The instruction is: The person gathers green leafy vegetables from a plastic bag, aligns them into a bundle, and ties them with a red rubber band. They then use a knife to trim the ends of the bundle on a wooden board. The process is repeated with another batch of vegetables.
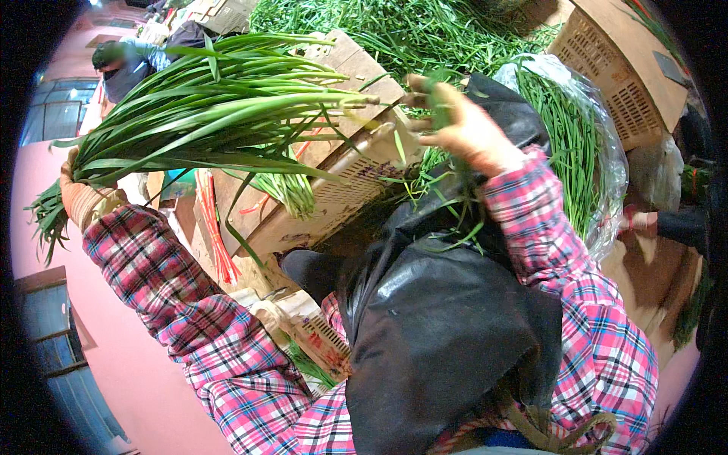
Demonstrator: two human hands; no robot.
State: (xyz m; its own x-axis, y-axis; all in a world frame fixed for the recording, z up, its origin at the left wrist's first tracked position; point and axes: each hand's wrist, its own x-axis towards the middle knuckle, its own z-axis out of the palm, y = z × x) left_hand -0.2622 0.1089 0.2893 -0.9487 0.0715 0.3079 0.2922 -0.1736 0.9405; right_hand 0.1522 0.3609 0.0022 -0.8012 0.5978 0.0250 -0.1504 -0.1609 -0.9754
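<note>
My left hand (85,193), in a pale glove or wrap, grips a large bunch of long green garlic chives (199,108) near its leafy end. The pale cut stems point right, over a cardboard-topped crate. My right hand (449,122) is raised to the right of the stem ends, fingers spread, with blurred green bits at the palm; whether it holds any is unclear. Loose leaves (455,222) lie on my black apron (443,307) below it. A smaller bunch (287,190) rests on the cardboard near red ties (215,227).
A big heap of greens (398,34) lies ahead. At right stand a clear plastic bag of chives (560,148) and a plastic crate (620,79). The crate before me (341,193) has a cardboard top. Another person (128,62) is at the upper left.
</note>
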